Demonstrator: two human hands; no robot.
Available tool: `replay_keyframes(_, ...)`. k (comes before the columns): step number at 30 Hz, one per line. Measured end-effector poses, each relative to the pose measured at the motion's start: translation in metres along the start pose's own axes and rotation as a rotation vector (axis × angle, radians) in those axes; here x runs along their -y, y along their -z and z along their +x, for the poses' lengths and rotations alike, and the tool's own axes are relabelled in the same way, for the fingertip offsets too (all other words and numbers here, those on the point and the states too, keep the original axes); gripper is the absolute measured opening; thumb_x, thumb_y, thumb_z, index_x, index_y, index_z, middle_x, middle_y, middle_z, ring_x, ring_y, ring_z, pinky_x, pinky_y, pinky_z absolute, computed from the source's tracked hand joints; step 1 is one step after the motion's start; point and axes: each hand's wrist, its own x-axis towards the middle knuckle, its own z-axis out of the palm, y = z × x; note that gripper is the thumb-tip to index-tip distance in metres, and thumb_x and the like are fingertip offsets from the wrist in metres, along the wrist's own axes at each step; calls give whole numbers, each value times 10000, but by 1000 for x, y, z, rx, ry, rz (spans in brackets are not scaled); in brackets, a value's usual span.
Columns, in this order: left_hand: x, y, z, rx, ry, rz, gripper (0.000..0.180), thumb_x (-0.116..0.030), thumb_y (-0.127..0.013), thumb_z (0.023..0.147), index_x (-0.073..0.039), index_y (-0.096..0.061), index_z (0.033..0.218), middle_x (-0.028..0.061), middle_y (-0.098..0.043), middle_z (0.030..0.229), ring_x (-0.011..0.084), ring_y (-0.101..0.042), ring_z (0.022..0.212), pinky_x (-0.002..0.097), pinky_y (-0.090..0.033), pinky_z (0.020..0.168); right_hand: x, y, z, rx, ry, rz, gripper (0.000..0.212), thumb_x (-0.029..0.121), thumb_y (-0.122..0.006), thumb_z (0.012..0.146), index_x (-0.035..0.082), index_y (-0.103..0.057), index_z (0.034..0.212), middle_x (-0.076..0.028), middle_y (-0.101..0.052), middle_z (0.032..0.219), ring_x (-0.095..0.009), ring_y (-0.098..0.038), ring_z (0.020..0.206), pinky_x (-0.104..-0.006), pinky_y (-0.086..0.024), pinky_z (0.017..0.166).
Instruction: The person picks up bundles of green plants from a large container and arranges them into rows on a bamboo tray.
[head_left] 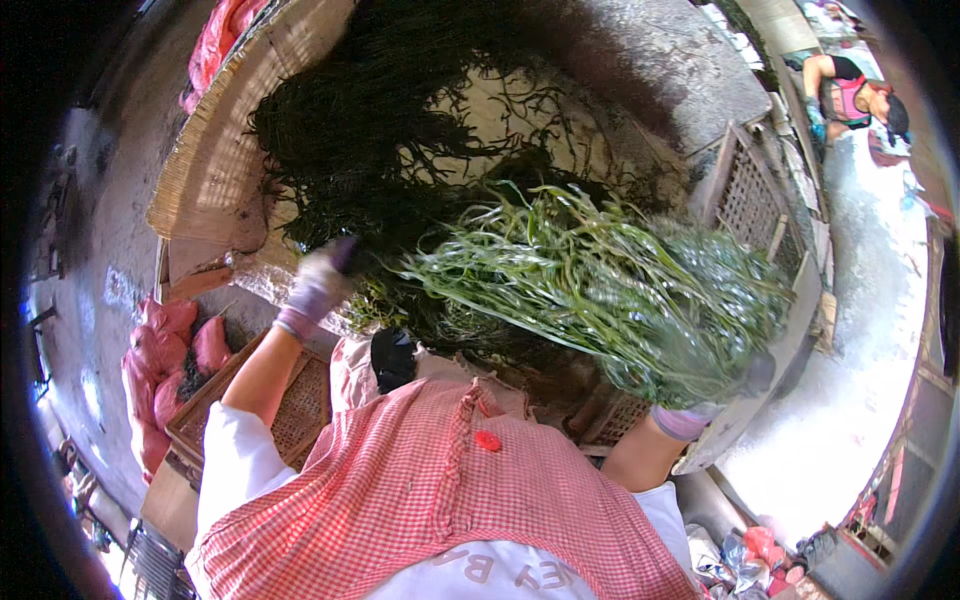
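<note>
A large bundle of wet, glossy green seaweed strands (600, 285) spreads across the middle right, its strands trailing leftward. My right hand (700, 412), in a pale glove with a purple cuff, grips the bundle's lower right end; strands and blur hide most of the fingers. Further left, my left hand (322, 283) wears a similar glove with dark fingertips. It is beside a heap of darker seaweed (350, 130), and motion smears its fingers, so their grip does not show. The dark heap lies over a light work surface (490, 110), with loose strands scattered around.
A woven mat wall (205, 135) curves along the left. Wicker trays stand at lower left (290, 415) and right (745, 185). Pink sacks (160, 365) lie on the floor at left. Past a pale ledge (870, 270), another person (850, 100) sits at upper right.
</note>
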Motion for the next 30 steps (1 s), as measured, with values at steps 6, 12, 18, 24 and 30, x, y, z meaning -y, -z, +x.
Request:
replay_keyframes(6,49,48,21,-476,-88,-621,480,82,-558,776,-6,-479,1241,94,-580,1180,190,-548,1061,299,-427,932,49,19,-12,47,160,0,346,239,-538,820,9,-543,1079,-122,-580,1088,-252,-532,1068,-455,-427,932)
replay_keyframes(12,106,83,19,-245,-14,-163,510,-92,-622,771,-9,-461,1248,205,-585,1139,313,-573,1030,345,-445,902,64,19,-9,116,166,-1,383,217,-541,845,-4,-514,1156,-141,-560,1152,-262,-518,1106,-452,-415,958)
replay_keyframes(18,-61,85,30,-231,-101,355,627,-261,-675,744,-22,-448,1277,241,-576,1113,365,-561,1038,406,-449,904,30,9,-1,323,-65,-36,425,195,-543,870,-18,-485,1232,-161,-540,1215,-271,-503,1144,-449,-403,983)
replay_keyframes(24,-139,82,93,-123,-132,538,732,-324,-630,775,-19,-310,1358,255,-414,1321,390,-439,1192,417,-377,994,-6,-38,-20,594,-427,-136,572,24,-650,741,-9,-450,1276,-155,-528,1240,-246,-536,1113,-367,-417,961)
replay_keyframes(30,-154,67,256,-244,110,828,962,-338,-689,746,-83,-80,1445,221,-141,1476,389,-265,1323,469,-270,1067,-101,-48,11,800,-119,-1302,795,171,-749,719,9,-309,1362,-212,-400,1355,-276,-449,1211,-333,-351,1015)
